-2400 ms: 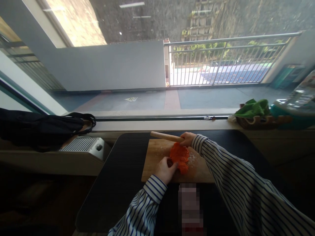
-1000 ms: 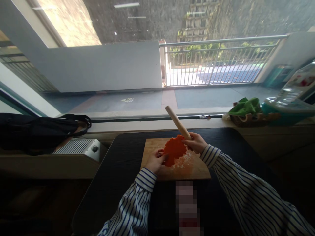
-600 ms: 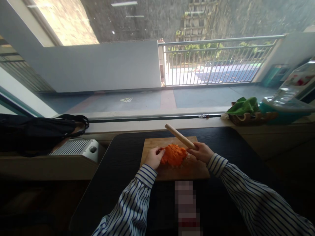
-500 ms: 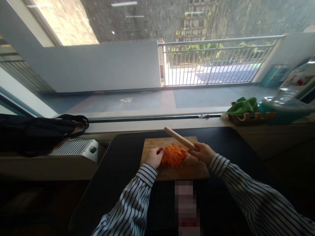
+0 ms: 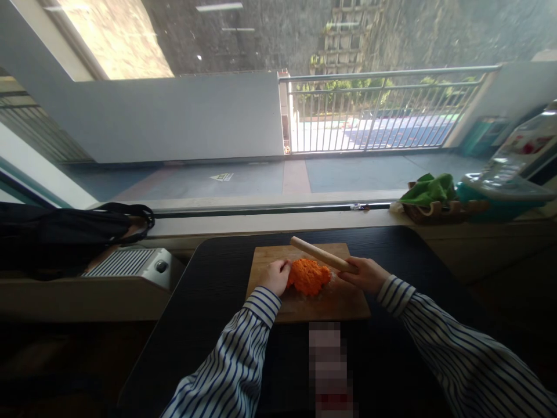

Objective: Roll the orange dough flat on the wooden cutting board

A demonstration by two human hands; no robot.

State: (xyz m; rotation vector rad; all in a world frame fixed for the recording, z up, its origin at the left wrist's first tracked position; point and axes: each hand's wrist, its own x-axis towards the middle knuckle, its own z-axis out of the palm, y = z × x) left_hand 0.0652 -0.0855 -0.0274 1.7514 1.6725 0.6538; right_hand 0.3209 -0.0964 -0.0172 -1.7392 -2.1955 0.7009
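An orange lump of dough (image 5: 310, 275) lies on a floured wooden board (image 5: 304, 305) set on a dark table (image 5: 209, 307). My left hand (image 5: 275, 275) rests at the dough's left edge, its fingers curled against it. My right hand (image 5: 364, 274) is closed round one end of a pale wooden rolling pin (image 5: 319, 253). The pin slants up and to the left, just above the far side of the dough. Both arms wear blue-and-white striped sleeves.
A black bag (image 5: 65, 232) and a white grilled appliance (image 5: 130, 264) sit left of the table. On the window sill at the right stands a wooden bowl with a green cloth (image 5: 430, 197) beside a teal container (image 5: 500, 197). A window and a railed balcony lie behind.
The dough, held up on edge a second ago, now lies flat on the board. The rolling pin has tipped from steeply raised down to a low slant over the dough.
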